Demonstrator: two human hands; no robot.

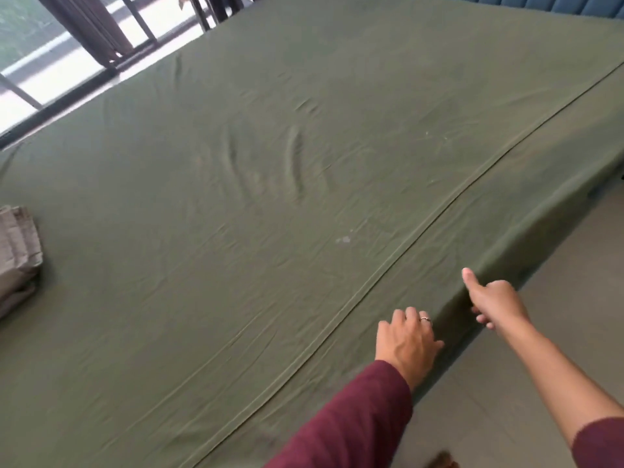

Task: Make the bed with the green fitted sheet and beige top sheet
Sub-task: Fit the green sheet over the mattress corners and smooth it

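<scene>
The green fitted sheet (270,163) covers the bed, wrinkled mid-surface. The folded beige top sheet (18,251) lies at its left edge. The left hand (407,342) presses flat; the right hand (496,302) pinches the sheet at the near edge. A window (50,62) lies beyond. No legible writing.

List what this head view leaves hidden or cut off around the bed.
- Right hand fingertips: curled under the green fitted sheet at the mattress edge, so the grip is unseen.
- Folded beige top sheet: cut off by the left frame edge.
- Blue headboard: only a strip shows at the top edge.
- Left hand: rests on the sheet, palm hidden.
</scene>
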